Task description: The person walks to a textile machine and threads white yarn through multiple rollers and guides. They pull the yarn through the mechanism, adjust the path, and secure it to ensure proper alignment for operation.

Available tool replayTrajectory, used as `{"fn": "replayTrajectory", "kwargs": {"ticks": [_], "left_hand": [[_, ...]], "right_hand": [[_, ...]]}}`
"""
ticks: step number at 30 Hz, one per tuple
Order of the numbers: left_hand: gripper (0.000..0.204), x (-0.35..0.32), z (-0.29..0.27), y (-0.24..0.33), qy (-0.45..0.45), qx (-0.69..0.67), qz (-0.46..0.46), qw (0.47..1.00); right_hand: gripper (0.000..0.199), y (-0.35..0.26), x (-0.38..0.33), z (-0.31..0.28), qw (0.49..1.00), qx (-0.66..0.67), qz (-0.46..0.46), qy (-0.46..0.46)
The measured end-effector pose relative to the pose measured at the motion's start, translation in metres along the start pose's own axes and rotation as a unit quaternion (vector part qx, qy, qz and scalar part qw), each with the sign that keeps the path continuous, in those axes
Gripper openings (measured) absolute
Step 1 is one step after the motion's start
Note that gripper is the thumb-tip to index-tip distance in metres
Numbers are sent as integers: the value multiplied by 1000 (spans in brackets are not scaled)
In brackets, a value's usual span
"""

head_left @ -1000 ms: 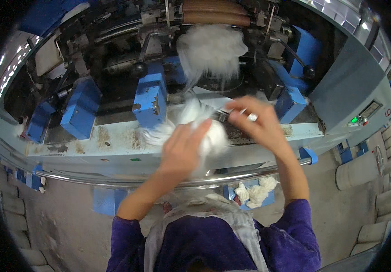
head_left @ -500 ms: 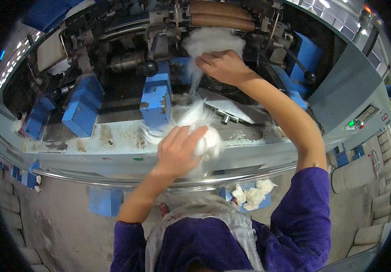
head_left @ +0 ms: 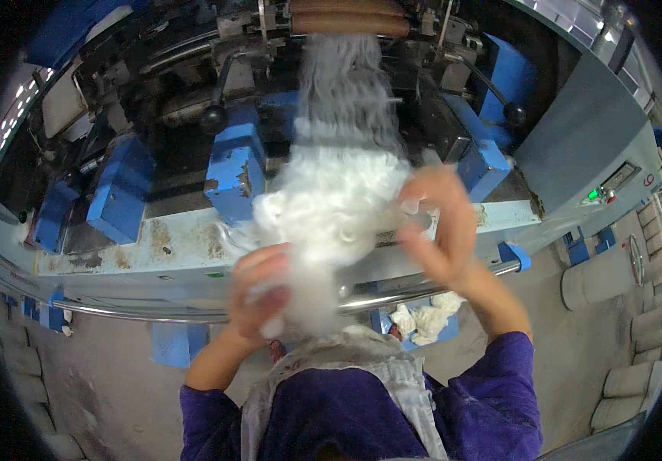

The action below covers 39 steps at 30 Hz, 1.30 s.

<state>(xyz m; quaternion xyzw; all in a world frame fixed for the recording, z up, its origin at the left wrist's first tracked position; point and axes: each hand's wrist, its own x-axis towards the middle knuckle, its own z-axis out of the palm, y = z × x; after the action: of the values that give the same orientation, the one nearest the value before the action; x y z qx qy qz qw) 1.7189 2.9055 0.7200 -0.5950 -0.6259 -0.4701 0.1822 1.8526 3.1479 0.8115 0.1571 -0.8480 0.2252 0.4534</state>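
Observation:
A thick fluffy heap of white fibre (head_left: 339, 196) spreads over the front of the machine, and a thin wavy web of fibre (head_left: 350, 84) runs down into it from the brown rollers (head_left: 350, 17). My left hand (head_left: 260, 288), blurred, has its fingers curled round the left side of a loose white tuft that hangs over the machine's front edge. Beside the heap's right edge is my right hand (head_left: 445, 227), also smeared by motion, its thumb and fingers apart with no clump of fibre seen between them.
Blue blocks (head_left: 235, 173) and black-knobbed levers (head_left: 213, 119) flank the fibre. A shiny rail (head_left: 147, 313) crosses in front of me. Below it, white fibre scraps (head_left: 427, 319) lie on a blue surface. At right are a grey panel (head_left: 584, 146) and several pale drums (head_left: 596, 280).
My right hand has come down and right from near the rollers. The fibre has spread from a small clump into a broad web and heap. My left hand has moved slightly down and left.

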Motion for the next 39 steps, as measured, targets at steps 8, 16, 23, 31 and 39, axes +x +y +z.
{"fn": "replayTrajectory", "kwargs": {"ticks": [8, 16, 23, 31, 39], "left_hand": [[38, 15, -17, -1, 183, -234, -21, 955], [64, 75, -20, 20, 35, -435, -174, 883], [56, 125, -9, 18, -116, -85, 15, 989], [92, 142, 37, -15, 38, 117, 109, 986], [37, 182, 84, -39, -90, -580, -515, 625]], "right_hand": [[58, 98, 51, 30, 706, 484, 501, 128], [43, 95, 63, 58, 581, 610, 536, 57], [36, 71, 76, 68, 574, 617, 538, -21], [48, 50, 59, 1, 792, 329, 501, -116], [65, 9, 56, -13, 893, -32, 272, -356]]}}
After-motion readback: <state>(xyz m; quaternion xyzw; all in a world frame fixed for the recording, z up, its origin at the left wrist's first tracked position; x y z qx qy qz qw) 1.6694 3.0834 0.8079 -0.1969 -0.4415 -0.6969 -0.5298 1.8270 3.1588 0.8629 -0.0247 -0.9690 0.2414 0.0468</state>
